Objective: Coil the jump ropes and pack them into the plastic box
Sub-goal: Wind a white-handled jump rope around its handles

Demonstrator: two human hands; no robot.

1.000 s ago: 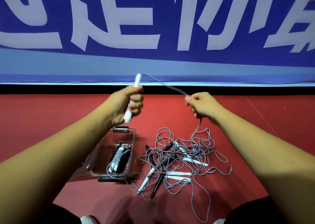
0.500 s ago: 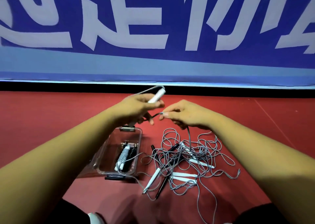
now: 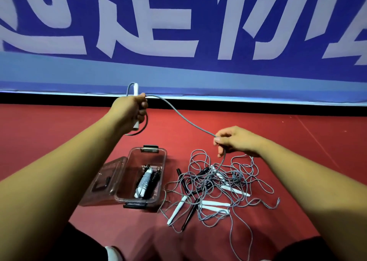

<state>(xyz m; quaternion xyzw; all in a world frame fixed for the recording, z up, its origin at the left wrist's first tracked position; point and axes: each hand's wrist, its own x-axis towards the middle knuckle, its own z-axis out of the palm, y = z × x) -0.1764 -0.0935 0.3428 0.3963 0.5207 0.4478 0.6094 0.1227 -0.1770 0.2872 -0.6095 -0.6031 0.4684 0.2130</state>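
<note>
Head view showed the left hand (image 3: pixel 129 111) raised in the upper left-centre of the frame, its fingers curled tight round a white handle (image 3: pixel 136 87) that stood roughly upright in the fist. A small loop of the grey rope (image 3: pixel 178 114) hung under that fist. From there the rope swept down and right to the right hand (image 3: pixel 236 141), which pinched it between thumb and fingertips while the other fingers curled loosely. Below the right hand the rope dropped into the tangled pile (image 3: pixel 218 185) of grey rope on the red floor (image 3: pixel 297 141), right of centre. White and black handles lay mixed in among its loops.

Just left of the pile sat the plastic box (image 3: pixel 135 161), clear, with dark latches at its near and far ends. Its lid (image 3: pixel 103 181) lay tilted against the box's left side. Inside the box, toward its right half, rested a coiled bundle (image 3: pixel 144 183) of grey rope wound round white handles. A darker bundle (image 3: pixel 154 178) lay touching it on the right. A blue banner (image 3: pixel 178 22) with large white characters filled the top of the frame.
</note>
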